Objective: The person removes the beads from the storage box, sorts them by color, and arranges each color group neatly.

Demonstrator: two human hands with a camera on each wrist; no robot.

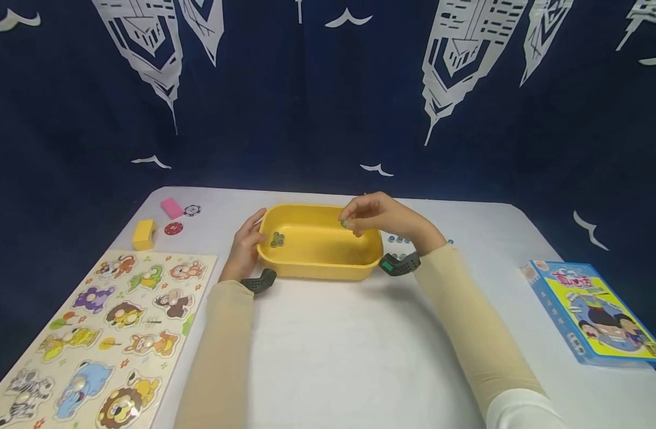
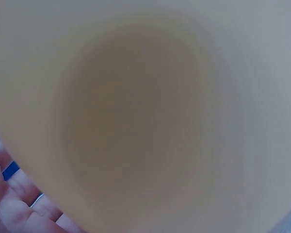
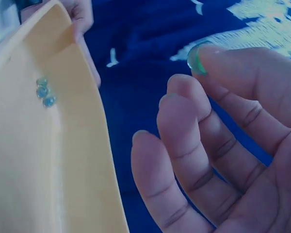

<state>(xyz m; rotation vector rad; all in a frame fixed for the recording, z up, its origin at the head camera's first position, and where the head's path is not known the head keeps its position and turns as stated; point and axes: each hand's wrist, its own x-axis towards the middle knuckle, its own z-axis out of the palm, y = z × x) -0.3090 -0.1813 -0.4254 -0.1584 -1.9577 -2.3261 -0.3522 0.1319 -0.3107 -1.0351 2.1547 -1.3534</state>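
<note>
A yellow plastic tray [image 1: 317, 271] sits in the middle of the white table. My left hand [image 1: 245, 247] grips its left end, thumb at the rim and fingers along the outside. Over the tray's right end, my right hand [image 1: 378, 214] pinches a green glass marble [image 3: 198, 58] between thumb and index finger, while the other fingers curve loosely. Several marbles [image 1: 276, 240] lie together at the left inside the tray. The left wrist view is mostly filled by the blurred tray wall [image 2: 136, 107], with some left-hand fingers [image 2: 24, 204] at its lower-left corner.
More marbles [image 1: 398, 239] lie on the table right of the tray, partly behind my right wrist. An animal puzzle board [image 1: 113, 333] covers the left side; beyond it are a yellow block [image 1: 143, 235], a pink block [image 1: 172, 208] and round chips [image 1: 174, 229]. A boxed game [image 1: 598, 313] lies at right.
</note>
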